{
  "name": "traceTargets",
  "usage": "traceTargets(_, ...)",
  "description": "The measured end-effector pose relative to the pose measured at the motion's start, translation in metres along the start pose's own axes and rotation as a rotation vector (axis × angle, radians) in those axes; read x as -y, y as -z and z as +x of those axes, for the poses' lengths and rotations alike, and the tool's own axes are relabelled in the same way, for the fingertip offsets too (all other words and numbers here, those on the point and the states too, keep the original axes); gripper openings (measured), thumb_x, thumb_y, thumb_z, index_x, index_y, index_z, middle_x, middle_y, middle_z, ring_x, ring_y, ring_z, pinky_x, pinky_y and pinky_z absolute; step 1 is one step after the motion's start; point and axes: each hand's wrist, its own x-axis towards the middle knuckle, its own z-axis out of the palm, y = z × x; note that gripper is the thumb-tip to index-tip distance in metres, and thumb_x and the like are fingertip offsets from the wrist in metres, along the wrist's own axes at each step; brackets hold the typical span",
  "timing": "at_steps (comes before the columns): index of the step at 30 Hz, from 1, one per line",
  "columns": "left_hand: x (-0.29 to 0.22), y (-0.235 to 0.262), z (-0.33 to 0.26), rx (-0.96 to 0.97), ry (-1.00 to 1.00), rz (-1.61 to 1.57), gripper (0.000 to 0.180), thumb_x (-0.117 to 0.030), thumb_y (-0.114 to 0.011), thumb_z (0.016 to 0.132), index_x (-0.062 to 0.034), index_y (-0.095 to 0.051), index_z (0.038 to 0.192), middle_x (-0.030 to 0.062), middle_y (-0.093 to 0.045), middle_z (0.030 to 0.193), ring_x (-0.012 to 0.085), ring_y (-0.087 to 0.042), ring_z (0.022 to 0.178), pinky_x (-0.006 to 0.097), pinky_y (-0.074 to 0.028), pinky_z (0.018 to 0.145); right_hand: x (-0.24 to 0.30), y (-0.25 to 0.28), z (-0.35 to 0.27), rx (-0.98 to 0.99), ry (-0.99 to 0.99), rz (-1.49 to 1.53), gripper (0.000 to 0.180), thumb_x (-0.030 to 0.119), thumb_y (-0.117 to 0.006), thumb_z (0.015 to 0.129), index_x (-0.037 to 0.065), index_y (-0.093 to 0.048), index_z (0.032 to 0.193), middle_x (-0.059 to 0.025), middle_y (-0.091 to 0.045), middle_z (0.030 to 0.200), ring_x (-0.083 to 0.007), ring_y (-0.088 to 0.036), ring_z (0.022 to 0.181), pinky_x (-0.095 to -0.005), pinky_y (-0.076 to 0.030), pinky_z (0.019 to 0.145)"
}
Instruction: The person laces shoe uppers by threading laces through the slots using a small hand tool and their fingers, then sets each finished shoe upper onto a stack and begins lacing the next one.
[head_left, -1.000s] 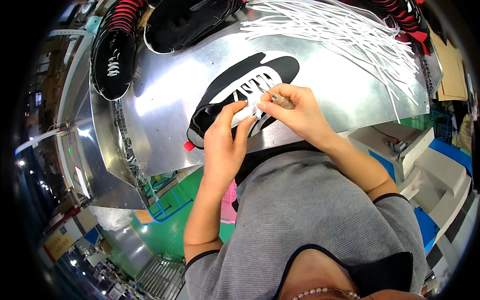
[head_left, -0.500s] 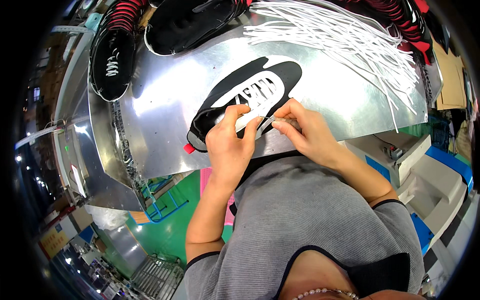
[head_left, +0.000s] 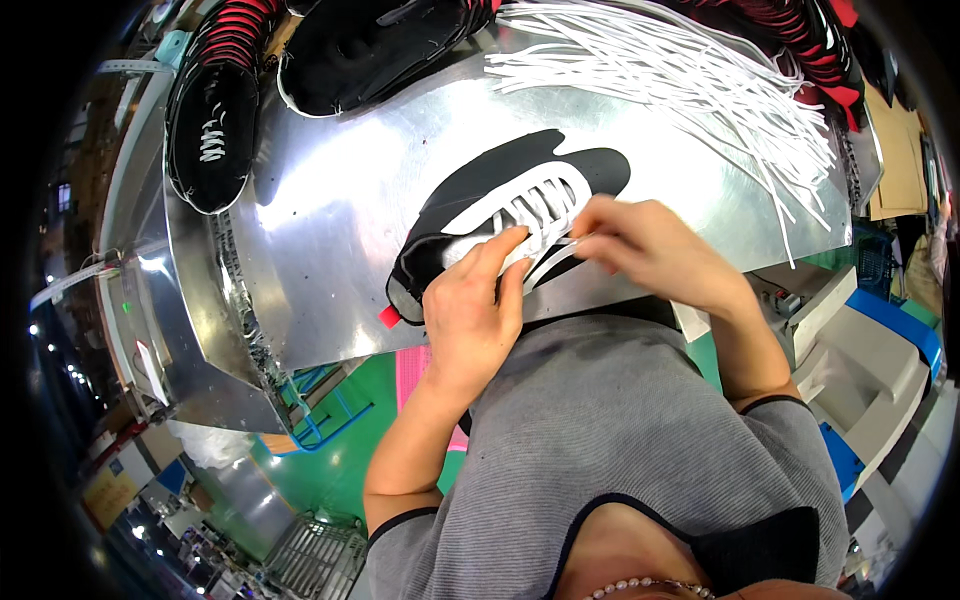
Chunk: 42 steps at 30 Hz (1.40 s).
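Observation:
A black shoe upper [head_left: 480,185] with a white lacing panel and a red heel tab lies on the metal table, its toe toward the upper right. White lace crosses its eyelets. My left hand [head_left: 475,305] pinches the near edge of the lacing panel between thumb and fingers. To the right of it, my right hand [head_left: 650,250] is closed and slightly blurred. A white shoelace [head_left: 553,258] runs from the panel to its fingertips. Whether the thin metal hook tool seen earlier is still inside those fingers is hidden.
A spread pile of white laces [head_left: 680,80] lies at the back right of the metal table [head_left: 330,270]. Stacked black and red uppers [head_left: 215,130] stand at the back left, with another black upper [head_left: 370,55] beside them. A beige and blue bin [head_left: 870,350] stands right of the table.
My right hand has moved right and slightly up, away from my left hand, with lace stretched behind it. The thin tool no longer shows. The shoe upper has shifted slightly right and nearer.

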Motion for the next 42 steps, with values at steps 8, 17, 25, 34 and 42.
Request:
traceTargets(8, -0.014, 0.027, 0.013, 0.586, 0.255, 0.220, 0.020, -0.011, -0.074, 0.083, 0.0013, -0.068, 0.098, 0.0177, -0.070, 0.082, 0.0320, -0.067, 0.067, 0.033, -0.052, 0.065, -0.040, -0.025, 0.038, -0.684, 0.232, -0.054, 0.017, 0.018, -0.063, 0.095, 0.004, -0.061, 0.105, -0.0134, -0.069, 0.082, -0.0262, -0.066, 0.071, -0.0319, -0.050, 0.065)
traceTargets(17, 0.025, 0.003, -0.091, -0.558, -0.097, 0.115, 0.045, 0.000, -0.072, 0.083, 0.0006, -0.053, 0.125, 0.0156, -0.055, 0.128, 0.0268, -0.054, 0.117, 0.036, -0.045, 0.096, -0.034, -0.023, 0.021, -0.676, 0.203, 0.134, 0.026, 0.015, -0.071, 0.089, 0.004, -0.061, 0.110, -0.0124, -0.069, 0.087, -0.0203, -0.066, 0.074, -0.0293, -0.051, 0.069)
traceTargets(25, 0.049, 0.038, -0.084, -0.284, 0.701, -1.910, 0.043, -0.022, -0.066, 0.093, -0.0052, -0.052, 0.131, 0.0095, -0.064, 0.122, 0.0231, -0.063, 0.103, 0.037, -0.051, 0.081, -0.010, -0.041, 0.076, -0.424, 0.213, 0.333, 0.019, 0.021, -0.068, 0.090, 0.005, -0.067, 0.101, -0.0073, -0.067, 0.078, -0.0134, -0.059, 0.069, -0.0280, -0.047, 0.064)
traceTargets(34, 0.081, 0.159, 0.080, -0.683, 0.296, -0.398, 0.033, -0.018, -0.063, 0.094, -0.0001, -0.057, 0.122, 0.0067, -0.064, 0.103, 0.0122, -0.061, 0.091, 0.030, -0.050, 0.082, -0.056, 0.072, 0.129, -0.921, 0.222, -0.548, 0.019, 0.021, -0.073, 0.083, 0.007, -0.068, 0.094, -0.0087, -0.067, 0.089, -0.0294, -0.068, 0.077, -0.0386, -0.052, 0.066)
traceTargets(42, 0.320, 0.181, 0.252, -0.526, 0.393, 0.464, 0.058, -0.023, -0.062, 0.091, 0.0030, -0.046, 0.139, 0.0291, -0.055, 0.133, 0.0420, -0.051, 0.126, 0.039, -0.041, 0.106, -0.070, 0.073, 0.139, -0.870, 0.227, -0.469, 0.016, 0.011, -0.072, 0.079, 0.007, -0.064, 0.092, -0.0114, -0.063, 0.089, -0.0342, -0.064, 0.078, -0.0433, -0.049, 0.067)
